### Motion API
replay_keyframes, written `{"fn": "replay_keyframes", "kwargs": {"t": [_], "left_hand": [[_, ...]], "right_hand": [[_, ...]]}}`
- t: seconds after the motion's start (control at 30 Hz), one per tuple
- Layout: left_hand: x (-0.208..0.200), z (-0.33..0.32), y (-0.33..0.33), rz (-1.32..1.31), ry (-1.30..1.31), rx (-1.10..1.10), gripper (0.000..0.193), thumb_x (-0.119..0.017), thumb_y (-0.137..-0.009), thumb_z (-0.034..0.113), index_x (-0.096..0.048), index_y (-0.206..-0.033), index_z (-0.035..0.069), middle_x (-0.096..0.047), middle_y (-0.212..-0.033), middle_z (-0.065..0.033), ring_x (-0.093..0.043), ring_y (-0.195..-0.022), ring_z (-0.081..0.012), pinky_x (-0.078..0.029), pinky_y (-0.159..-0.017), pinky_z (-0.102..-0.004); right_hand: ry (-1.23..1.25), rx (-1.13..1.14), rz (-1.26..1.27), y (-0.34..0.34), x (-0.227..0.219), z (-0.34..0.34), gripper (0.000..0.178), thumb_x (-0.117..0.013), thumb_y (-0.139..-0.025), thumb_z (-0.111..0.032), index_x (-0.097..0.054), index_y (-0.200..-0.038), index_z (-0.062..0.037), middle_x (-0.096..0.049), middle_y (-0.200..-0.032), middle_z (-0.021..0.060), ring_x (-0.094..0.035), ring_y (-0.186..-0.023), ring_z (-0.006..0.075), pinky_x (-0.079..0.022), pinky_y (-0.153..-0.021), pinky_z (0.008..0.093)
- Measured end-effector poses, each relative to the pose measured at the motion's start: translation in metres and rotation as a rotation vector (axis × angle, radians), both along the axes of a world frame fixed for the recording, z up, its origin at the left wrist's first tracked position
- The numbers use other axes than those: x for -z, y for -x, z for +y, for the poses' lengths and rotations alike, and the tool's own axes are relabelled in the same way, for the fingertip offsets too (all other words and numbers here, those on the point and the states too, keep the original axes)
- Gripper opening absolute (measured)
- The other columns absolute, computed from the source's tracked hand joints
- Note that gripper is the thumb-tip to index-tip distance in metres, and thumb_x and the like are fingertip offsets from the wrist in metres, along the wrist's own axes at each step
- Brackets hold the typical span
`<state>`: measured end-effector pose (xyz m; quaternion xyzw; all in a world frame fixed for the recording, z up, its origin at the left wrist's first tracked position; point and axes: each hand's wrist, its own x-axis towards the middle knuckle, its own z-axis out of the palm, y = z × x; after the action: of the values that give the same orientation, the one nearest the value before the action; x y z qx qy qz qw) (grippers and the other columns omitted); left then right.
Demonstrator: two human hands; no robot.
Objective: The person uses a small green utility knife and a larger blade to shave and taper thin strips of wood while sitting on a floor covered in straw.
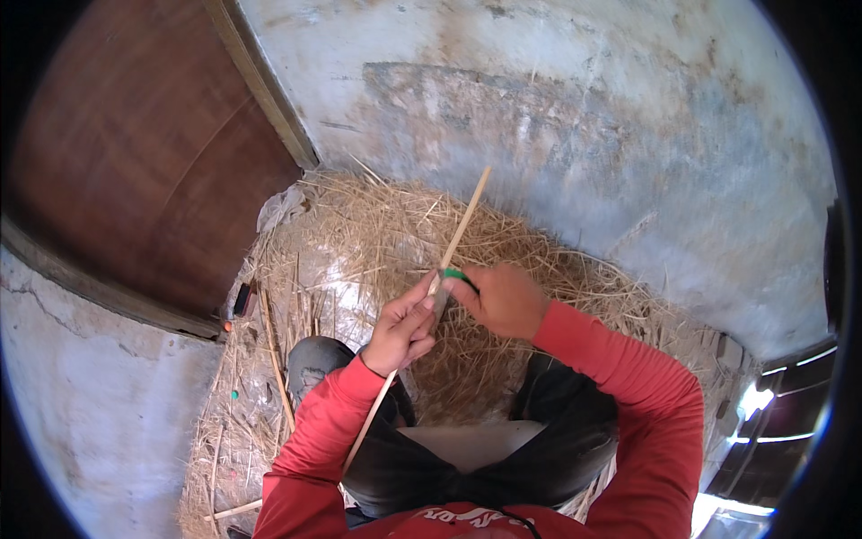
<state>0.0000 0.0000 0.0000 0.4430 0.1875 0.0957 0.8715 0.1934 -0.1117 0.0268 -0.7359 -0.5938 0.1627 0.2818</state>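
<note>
A long, pale bamboo strip (468,218) runs slantwise from the wall side down past my left wrist toward my lap. My left hand (403,329) is closed round it, thumb and fingertips pinching it near the middle. My right hand (509,302) is closed on a green-handled knife (454,273), right beside the left fingertips. What looks like its greyish blade lies against the strip, partly hidden by the fingers. Both hands are close together above the floor in front of my knees.
Heaps of straw-like shavings (377,216) cover the floor. A stained wall (575,126) rises ahead, and a brown door (144,153) stands at the left. A crumpled plastic bag (281,208) lies by the door frame. Longer strips (276,359) rest left of my knee.
</note>
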Motion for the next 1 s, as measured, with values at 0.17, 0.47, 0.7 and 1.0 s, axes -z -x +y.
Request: {"fn": "replay_keyframes", "kwargs": {"t": [0.17, 0.47, 0.7, 1.0], "left_hand": [[-0.006, -0.002, 0.000, 0.034, 0.015, 0.024, 0.052, -0.045, -0.110, 0.021, -0.031, -0.161, 0.017, -0.027, -0.065, 0.0057, -0.020, -0.047, -0.0056, -0.023, -0.043, -0.0216], [0.007, -0.009, 0.044, -0.096, 0.132, 0.199, 0.053, -0.046, -0.109, 0.017, -0.032, -0.160, 0.018, -0.025, -0.064, 0.0062, -0.020, -0.048, -0.0058, -0.021, -0.040, -0.0210], [-0.010, -0.003, 0.030, -0.106, 0.214, 0.092, 0.052, -0.043, -0.111, 0.018, -0.030, -0.161, 0.022, -0.026, -0.063, 0.0068, -0.018, -0.042, -0.0048, -0.022, -0.038, -0.0204], [-0.016, -0.012, 0.012, -0.051, 0.295, 0.069, 0.054, -0.042, -0.110, 0.014, -0.029, -0.161, 0.024, -0.027, -0.063, 0.0066, -0.020, -0.041, -0.0046, -0.022, -0.037, -0.0196]], "right_hand": [[-0.050, 0.058, -0.137, -0.018, 0.001, 0.005, 0.052, -0.045, -0.105, -0.052, -0.071, -0.102, -0.0067, -0.060, -0.059, 0.0186, -0.061, -0.053, 0.0386, -0.050, -0.054, 0.0500], [-0.150, 0.749, -0.205, -0.190, 0.004, -0.025, 0.053, -0.043, -0.106, -0.047, -0.068, -0.111, 0.0003, -0.069, -0.086, 0.0275, -0.068, -0.076, 0.0417, -0.054, -0.073, 0.0493], [-0.307, 0.350, 0.026, -0.080, -0.037, -0.032, 0.052, -0.049, -0.105, -0.045, -0.066, -0.102, 0.0038, -0.060, -0.069, 0.0265, -0.059, -0.061, 0.0387, -0.048, -0.063, 0.0466], [-0.085, -0.007, 0.088, 0.004, -0.005, -0.015, 0.044, -0.050, -0.105, -0.043, -0.069, -0.098, -0.0033, -0.057, -0.061, 0.0215, -0.058, -0.055, 0.0405, -0.045, -0.054, 0.0487]]}}
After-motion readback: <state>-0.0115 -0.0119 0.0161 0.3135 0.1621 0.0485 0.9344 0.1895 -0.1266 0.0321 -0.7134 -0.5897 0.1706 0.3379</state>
